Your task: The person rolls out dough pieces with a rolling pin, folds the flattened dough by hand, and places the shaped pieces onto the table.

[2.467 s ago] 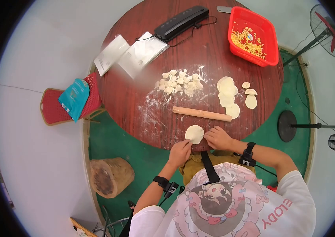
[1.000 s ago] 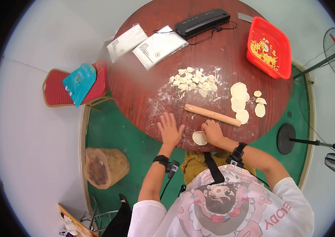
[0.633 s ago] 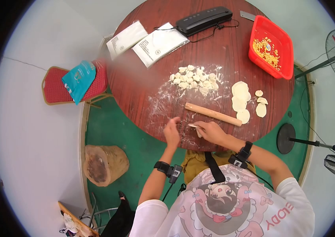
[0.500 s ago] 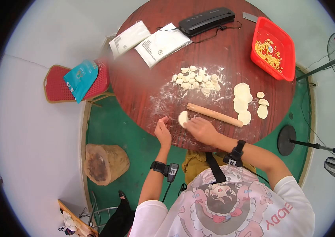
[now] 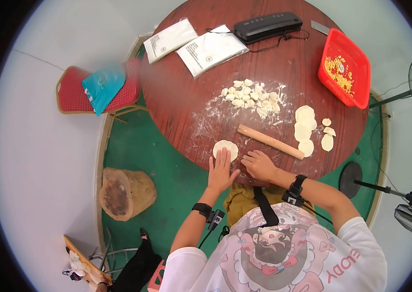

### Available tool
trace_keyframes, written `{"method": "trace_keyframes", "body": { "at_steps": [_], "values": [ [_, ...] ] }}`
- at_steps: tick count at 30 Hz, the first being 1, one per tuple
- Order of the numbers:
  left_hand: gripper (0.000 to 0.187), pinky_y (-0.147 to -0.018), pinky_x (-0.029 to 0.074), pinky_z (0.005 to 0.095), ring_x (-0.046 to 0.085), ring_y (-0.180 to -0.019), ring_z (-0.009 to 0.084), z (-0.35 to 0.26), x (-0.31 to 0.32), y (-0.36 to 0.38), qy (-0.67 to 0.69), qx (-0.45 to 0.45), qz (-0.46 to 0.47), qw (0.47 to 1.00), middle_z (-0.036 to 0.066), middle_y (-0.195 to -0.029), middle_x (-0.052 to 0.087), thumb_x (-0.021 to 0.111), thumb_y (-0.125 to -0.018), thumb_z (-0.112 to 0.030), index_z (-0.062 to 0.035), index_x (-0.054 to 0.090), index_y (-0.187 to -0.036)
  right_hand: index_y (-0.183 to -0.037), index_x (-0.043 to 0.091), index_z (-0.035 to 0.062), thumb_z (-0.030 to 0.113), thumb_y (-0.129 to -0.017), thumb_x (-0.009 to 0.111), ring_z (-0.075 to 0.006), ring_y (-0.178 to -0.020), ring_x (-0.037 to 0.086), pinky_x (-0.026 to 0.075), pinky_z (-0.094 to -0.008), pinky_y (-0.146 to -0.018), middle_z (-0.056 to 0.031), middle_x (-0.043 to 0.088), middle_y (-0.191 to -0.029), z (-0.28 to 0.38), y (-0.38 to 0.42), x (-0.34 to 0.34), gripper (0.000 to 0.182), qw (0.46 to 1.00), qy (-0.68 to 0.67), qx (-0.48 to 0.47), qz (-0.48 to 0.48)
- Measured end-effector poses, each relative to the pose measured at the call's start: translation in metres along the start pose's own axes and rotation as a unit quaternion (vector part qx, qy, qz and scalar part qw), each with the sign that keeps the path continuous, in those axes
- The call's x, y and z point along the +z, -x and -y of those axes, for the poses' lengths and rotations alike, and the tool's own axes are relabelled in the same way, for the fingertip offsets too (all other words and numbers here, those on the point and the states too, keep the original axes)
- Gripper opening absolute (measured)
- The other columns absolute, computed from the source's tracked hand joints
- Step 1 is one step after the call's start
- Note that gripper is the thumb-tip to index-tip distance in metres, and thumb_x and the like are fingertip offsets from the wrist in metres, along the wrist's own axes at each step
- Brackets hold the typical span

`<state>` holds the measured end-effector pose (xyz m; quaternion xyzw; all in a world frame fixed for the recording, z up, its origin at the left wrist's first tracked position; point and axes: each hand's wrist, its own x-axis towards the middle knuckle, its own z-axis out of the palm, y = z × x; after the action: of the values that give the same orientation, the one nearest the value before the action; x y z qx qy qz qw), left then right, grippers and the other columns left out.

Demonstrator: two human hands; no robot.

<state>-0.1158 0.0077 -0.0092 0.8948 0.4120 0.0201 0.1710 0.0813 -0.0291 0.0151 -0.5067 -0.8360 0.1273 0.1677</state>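
the dough round [image 5: 221,145] lies flat on the table [image 5: 176,131], just off the left end of the rolling pin [image 5: 271,142] and nearer the person. it looks thin, light and limp, floury on top, likely to stretch or tear if pulled from one spot; i'd take it by opposite edges with soft fingertips, or slide a flat hand under it. the left hand [image 5: 219,174] lies open over its near part, fingers straight, pressing rather than pinching. the right hand [image 5: 260,167] is loosely curled on the near side of the pin; whether anything is in its fingers i cannot tell. as for containers, the red basket [image 5: 334,88] sits beyond the pin's right end, holding loose yellow bits [image 5: 336,73] and a small blue-and-white thing, with bare floor between them. far left of the pin, off the table, a teal bag [image 5: 104,91] rests on a chair [image 5: 72,92], its contents hidden.
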Motion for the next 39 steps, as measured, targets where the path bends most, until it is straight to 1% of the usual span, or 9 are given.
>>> {"method": "trace_keyframes", "body": {
  "at_steps": [5,8,18,22,24,30,34,36,39],
  "values": [
    [0.077,-0.107,0.014,0.0519,0.015,-0.136,0.0328,0.010,0.000,-0.012,0.042,-0.038,-0.097,0.994,0.017,-0.147,0.016,0.048,-0.086,-0.048,-0.0024,0.019,-0.141,-0.091,0.061,0.0052,0.010,-0.073,0.059,-0.0233,-0.092,0.056,0.042,-0.0360,-0.081,-0.0071,0.062,-0.094,-0.005,0.006,-0.008,0.019,0.997,-0.027,0.064,0.023],
    [0.076,-0.106,0.015,0.0529,0.016,-0.135,0.0353,0.006,-0.004,-0.016,-0.062,-0.017,0.006,0.998,0.018,-0.147,0.015,0.047,-0.086,-0.047,-0.0016,0.019,-0.141,-0.083,0.060,0.0063,0.012,-0.074,0.057,-0.0243,-0.081,0.057,0.044,-0.0367,-0.073,-0.0063,0.060,-0.080,-0.009,0.010,-0.005,0.011,0.996,-0.042,0.068,-0.037],
    [0.067,-0.104,0.020,0.0513,0.023,-0.131,0.0370,0.005,-0.006,-0.026,-0.007,0.015,-0.042,0.999,0.021,-0.142,0.025,0.053,-0.085,-0.037,-0.0018,0.029,-0.136,-0.085,0.062,0.0053,0.012,-0.076,0.056,-0.0278,-0.075,0.059,0.047,-0.0392,-0.067,-0.0097,0.063,-0.077,-0.015,0.042,-0.018,0.013,0.988,-0.095,0.122,0.003],
    [0.055,-0.094,0.032,0.0485,0.040,-0.116,0.0381,0.013,-0.014,-0.038,-0.016,-0.066,-0.160,0.985,0.020,-0.130,0.040,0.057,-0.083,-0.024,-0.0011,0.039,-0.130,-0.089,0.064,0.0051,0.010,-0.075,0.057,-0.0299,-0.075,0.060,0.048,-0.0400,-0.070,-0.0113,0.064,-0.081,-0.018,0.055,-0.024,0.016,0.982,-0.106,0.152,0.022],
    [0.049,-0.090,0.035,0.0476,0.045,-0.109,0.0346,0.016,-0.018,-0.045,0.009,-0.131,-0.062,0.989,0.017,-0.120,0.047,0.060,-0.081,-0.024,-0.0030,0.046,-0.123,-0.087,0.063,0.0047,0.011,-0.076,0.056,-0.0296,-0.074,0.060,0.048,-0.0402,-0.068,-0.0116,0.064,-0.077,-0.017,0.059,-0.028,0.015,0.982,-0.107,0.157,-0.005],
    [0.033,-0.072,0.045,0.0420,0.057,-0.083,0.0301,0.029,-0.021,-0.066,0.086,-0.213,-0.040,0.973,0.014,-0.085,0.059,0.066,-0.072,-0.017,-0.0026,0.057,-0.100,-0.087,0.064,0.0041,0.011,-0.076,0.056,-0.0295,-0.076,0.061,0.048,-0.0405,-0.069,-0.0123,0.064,-0.078,-0.013,0.063,-0.043,0.015,0.973,-0.118,0.192,-0.039],
    [0.027,-0.069,0.047,0.0410,0.058,-0.083,0.0305,0.042,-0.011,-0.070,0.085,-0.177,-0.093,0.976,0.014,-0.081,0.059,0.066,-0.070,-0.018,-0.0039,0.059,-0.092,-0.086,0.063,0.0039,0.012,-0.076,0.055,-0.0301,-0.072,0.061,0.048,-0.0406,-0.067,-0.0127,0.063,-0.074,-0.012,0.064,-0.041,0.015,0.973,-0.120,0.178,-0.083],
    [0.023,-0.075,0.045,0.0461,0.055,-0.088,0.0339,0.036,-0.014,-0.068,0.253,-0.220,-0.052,0.941,0.015,-0.094,0.057,0.064,-0.072,-0.021,-0.0071,0.060,-0.090,-0.085,0.063,0.0041,0.011,-0.076,0.055,-0.0302,-0.072,0.061,0.048,-0.0408,-0.066,-0.0125,0.063,-0.073,-0.012,0.063,-0.039,0.014,0.973,-0.123,0.177,-0.082],
    [0.021,-0.077,0.043,0.0468,0.053,-0.090,0.0344,0.016,-0.027,-0.062,0.063,-0.242,-0.084,0.964,0.014,-0.093,0.056,0.064,-0.072,-0.023,-0.0080,0.061,-0.087,-0.083,0.063,0.0044,0.011,-0.075,0.055,-0.0303,-0.070,0.061,0.048,-0.0411,-0.065,-0.0123,0.062,-0.072,-0.010,0.062,-0.041,0.013,0.974,-0.127,0.174,-0.072]
  ]
}}
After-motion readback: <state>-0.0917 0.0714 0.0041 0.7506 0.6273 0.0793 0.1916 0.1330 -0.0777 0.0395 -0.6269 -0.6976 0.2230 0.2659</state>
